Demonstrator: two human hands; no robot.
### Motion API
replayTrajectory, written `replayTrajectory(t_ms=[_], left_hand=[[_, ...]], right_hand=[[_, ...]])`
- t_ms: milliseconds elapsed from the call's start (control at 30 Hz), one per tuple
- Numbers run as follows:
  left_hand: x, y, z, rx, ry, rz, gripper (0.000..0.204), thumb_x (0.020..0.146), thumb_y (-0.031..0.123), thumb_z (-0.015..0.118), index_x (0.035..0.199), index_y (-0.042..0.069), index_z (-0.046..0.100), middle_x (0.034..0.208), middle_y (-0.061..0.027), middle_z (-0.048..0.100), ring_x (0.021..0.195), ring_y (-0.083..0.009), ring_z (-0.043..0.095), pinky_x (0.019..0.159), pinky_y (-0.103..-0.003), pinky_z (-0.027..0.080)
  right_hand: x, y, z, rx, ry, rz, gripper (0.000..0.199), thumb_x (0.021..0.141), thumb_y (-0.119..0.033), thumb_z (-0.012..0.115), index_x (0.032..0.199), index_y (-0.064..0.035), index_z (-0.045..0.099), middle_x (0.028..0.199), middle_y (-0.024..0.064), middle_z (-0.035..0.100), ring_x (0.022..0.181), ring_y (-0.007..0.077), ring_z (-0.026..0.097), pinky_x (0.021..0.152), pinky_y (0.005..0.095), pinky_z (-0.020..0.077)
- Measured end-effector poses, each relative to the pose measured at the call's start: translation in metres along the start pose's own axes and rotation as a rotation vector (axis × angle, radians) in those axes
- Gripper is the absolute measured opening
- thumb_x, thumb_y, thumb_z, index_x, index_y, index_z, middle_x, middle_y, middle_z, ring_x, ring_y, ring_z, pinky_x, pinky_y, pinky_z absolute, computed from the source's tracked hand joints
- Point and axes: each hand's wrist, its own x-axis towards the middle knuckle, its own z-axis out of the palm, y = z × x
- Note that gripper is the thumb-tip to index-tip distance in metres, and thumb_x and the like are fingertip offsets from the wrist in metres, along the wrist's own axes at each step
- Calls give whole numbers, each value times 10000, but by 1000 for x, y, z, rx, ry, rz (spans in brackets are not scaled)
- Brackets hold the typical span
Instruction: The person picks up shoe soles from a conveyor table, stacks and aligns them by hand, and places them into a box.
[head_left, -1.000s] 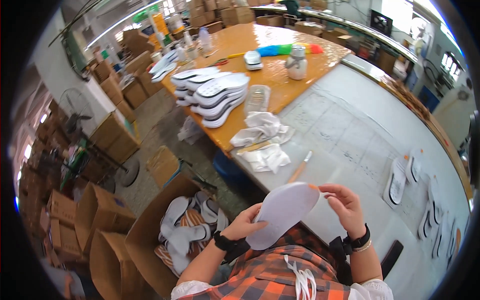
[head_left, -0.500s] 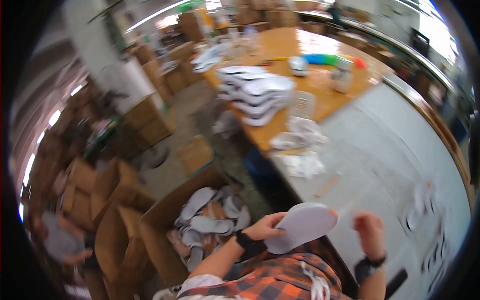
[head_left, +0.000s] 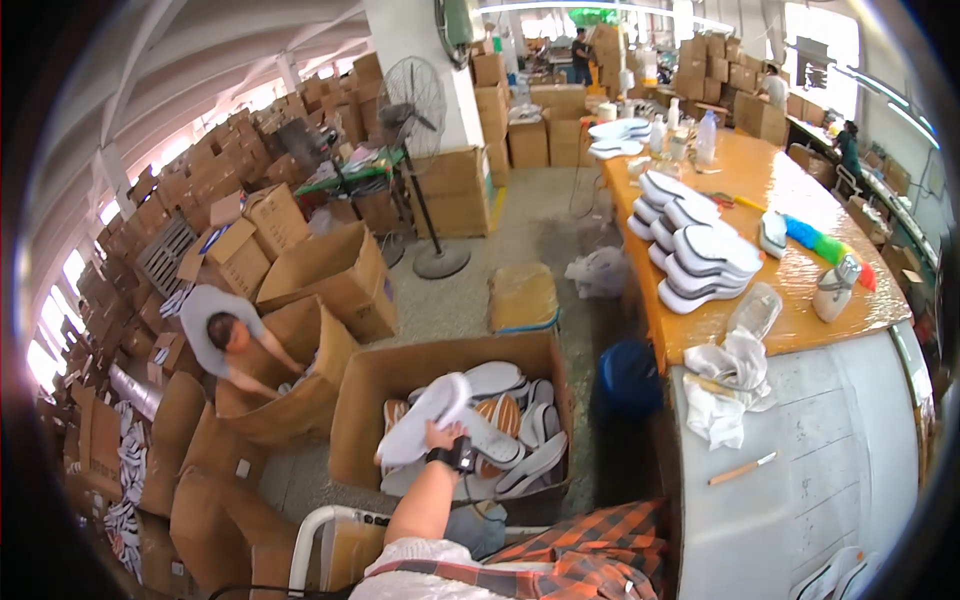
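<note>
My left hand (head_left: 445,436) reaches over a large open cardboard box (head_left: 350,400), its fingers at the edge of a white shoe sole (head_left: 424,418) that it grips. The sole lies tilted above a heap of other soles (head_left: 540,465); white, grey and orange-brown ones show. A black band circles my left wrist. My right hand is out of view.
Right of the box stands a table with stacked white soles (head_left: 705,245), a crumpled white cloth (head_left: 725,385), a brush (head_left: 742,468) and bottles (head_left: 706,138). A blue bin (head_left: 630,377) sits beneath. At left, a co-worker (head_left: 225,330) bends into another box. A standing fan (head_left: 412,110) is behind.
My left hand has carried the sole from in front of my body leftward, over the box. My right hand has left the view. The view has swung left.
</note>
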Motion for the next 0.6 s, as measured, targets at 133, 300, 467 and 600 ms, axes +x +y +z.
replayTrajectory(t_ms=[133, 300, 467, 600], left_hand=[[-53, -15, 66, -25, -135, -123, 673, 821, 508, 451, 1294, 78, 243, 1254, -112, 405, 1092, -285, 460, 865, -459, 394], [-131, -112, 151, 146, -724, -553, 376, 837, 338, 510, 1138, 114, 482, 1089, -108, 544, 925, -280, 546, 770, -427, 451], [-279, -237, 178, 554, -1287, -1146, 394, 884, 223, 424, 1242, 65, 382, 1218, -145, 481, 1015, -281, 534, 855, -375, 438], [-365, -316, 146, 882, -1478, -1485, 465, 937, 283, 360, 1335, 68, 254, 1289, -81, 414, 1092, -188, 469, 913, -308, 379]], right_hand=[[37, 111, -47, 116, -152, -140, 365, 900, -263, 412, 1191, -50, 477, 1091, 82, 547, 965, 222, 508, 833, 324, 415], [68, 201, -82, 219, -265, -283, 363, 908, -289, 385, 1189, -82, 486, 1056, 65, 561, 934, 214, 516, 799, 307, 424], [-62, -92, 45, 742, 77, 332, 247, 849, -191, 519, 1030, -29, 564, 976, 67, 580, 874, 167, 541, 733, 279, 441], [-121, -130, 48, -85, -359, 130, 392, 795, -87, 571, 1154, 27, 464, 1093, 158, 547, 1066, 243, 493, 862, 352, 423]])
